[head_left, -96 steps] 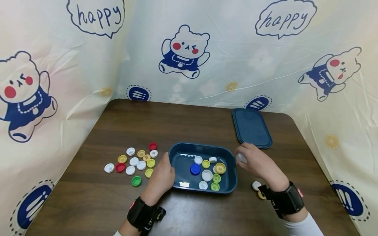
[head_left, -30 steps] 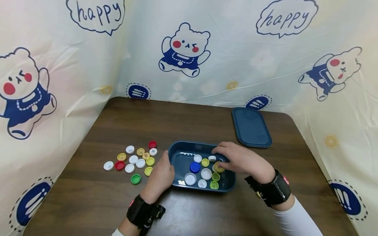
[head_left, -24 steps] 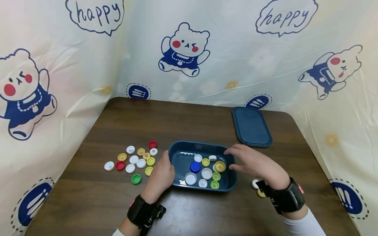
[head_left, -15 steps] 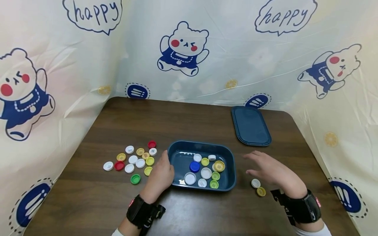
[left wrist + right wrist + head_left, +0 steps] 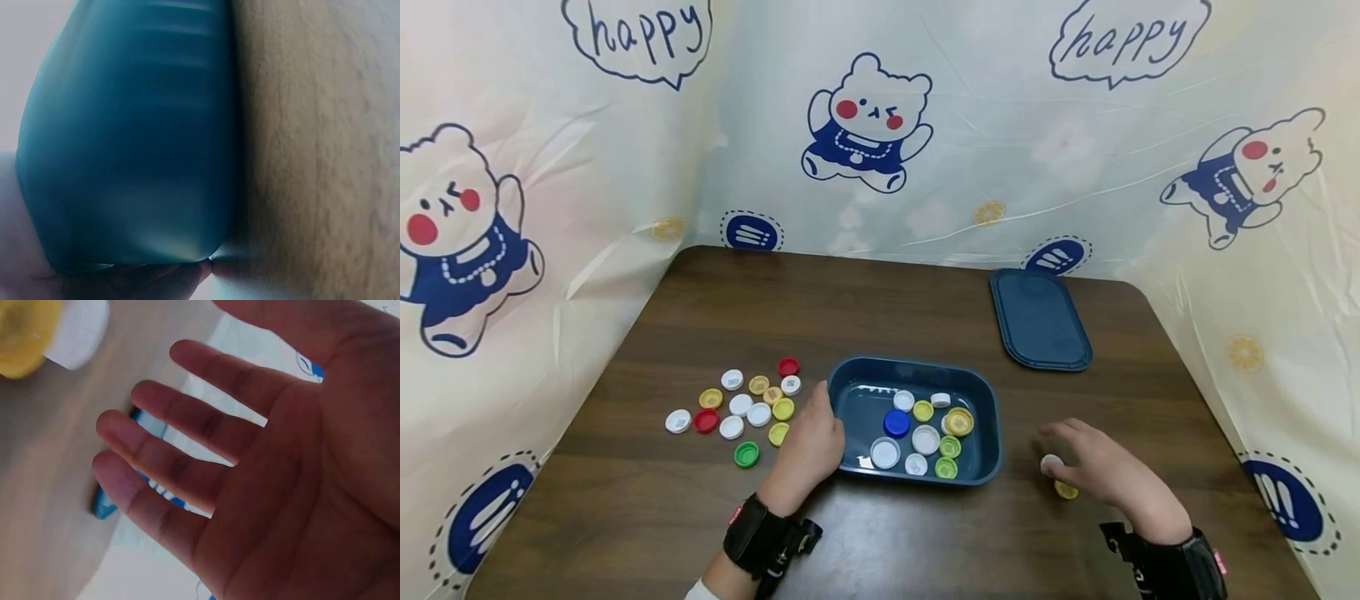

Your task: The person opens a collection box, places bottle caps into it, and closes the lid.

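White cap (image 5: 1049, 463) by right hand (image 5: 1093, 463), fingers spread, earlier over the tray (image 5: 859, 417); left hand (image 5: 808, 446) in unchanged grip on it.

Glossy plastic tray (image 5: 863, 421); plastic caps (image 5: 896, 423); wood-grain table (image 5: 910, 542).

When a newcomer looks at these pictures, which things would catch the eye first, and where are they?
Probably the red-cheeked bear printed on the curtain, high in the middle of the head view. Next, below it, the blue tray on the brown table, with a bright blue cap inside. Left of the tray, two red caps and a green cap stand out.
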Demonstrator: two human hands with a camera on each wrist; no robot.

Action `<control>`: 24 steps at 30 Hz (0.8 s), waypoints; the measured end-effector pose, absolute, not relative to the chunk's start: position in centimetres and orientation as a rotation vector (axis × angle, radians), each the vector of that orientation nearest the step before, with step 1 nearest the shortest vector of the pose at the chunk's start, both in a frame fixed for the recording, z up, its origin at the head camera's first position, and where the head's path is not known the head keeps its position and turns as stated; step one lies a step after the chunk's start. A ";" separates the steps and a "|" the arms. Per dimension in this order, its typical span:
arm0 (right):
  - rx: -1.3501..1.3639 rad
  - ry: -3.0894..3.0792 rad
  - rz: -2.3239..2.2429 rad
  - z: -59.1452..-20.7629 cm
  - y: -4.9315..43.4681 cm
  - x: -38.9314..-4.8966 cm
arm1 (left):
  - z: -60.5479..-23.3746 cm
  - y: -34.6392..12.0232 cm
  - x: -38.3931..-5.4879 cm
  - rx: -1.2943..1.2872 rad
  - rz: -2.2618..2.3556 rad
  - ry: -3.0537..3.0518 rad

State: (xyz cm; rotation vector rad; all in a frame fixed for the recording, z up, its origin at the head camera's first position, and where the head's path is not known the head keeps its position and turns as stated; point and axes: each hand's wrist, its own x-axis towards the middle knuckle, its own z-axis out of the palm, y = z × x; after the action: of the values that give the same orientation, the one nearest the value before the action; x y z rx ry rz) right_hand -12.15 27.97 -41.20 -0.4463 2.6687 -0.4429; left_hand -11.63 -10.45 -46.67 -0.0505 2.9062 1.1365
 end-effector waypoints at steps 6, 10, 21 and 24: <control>-0.393 2.636 -0.436 -42.7 27.7 -12.0 | -46.6 -10.5 -11.5 -0.035 1.130 2.910; -0.408 2.664 -0.422 -43.4 27.7 -11.9 | -46.6 -10.5 -11.5 -0.022 1.130 2.916; -0.400 2.697 -0.391 -44.1 27.8 -11.7 | -46.4 -10.5 -11.5 -0.031 1.118 2.907; -0.378 2.700 -0.381 -44.3 27.8 -11.8 | -46.4 -10.4 -11.5 -0.032 1.122 2.910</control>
State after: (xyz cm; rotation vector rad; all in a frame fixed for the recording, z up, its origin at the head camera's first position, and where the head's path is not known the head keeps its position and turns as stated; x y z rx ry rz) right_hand -11.79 27.75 -44.30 -0.3781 2.6999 -0.3812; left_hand -11.54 -10.44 -46.45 -0.0321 2.9097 1.1221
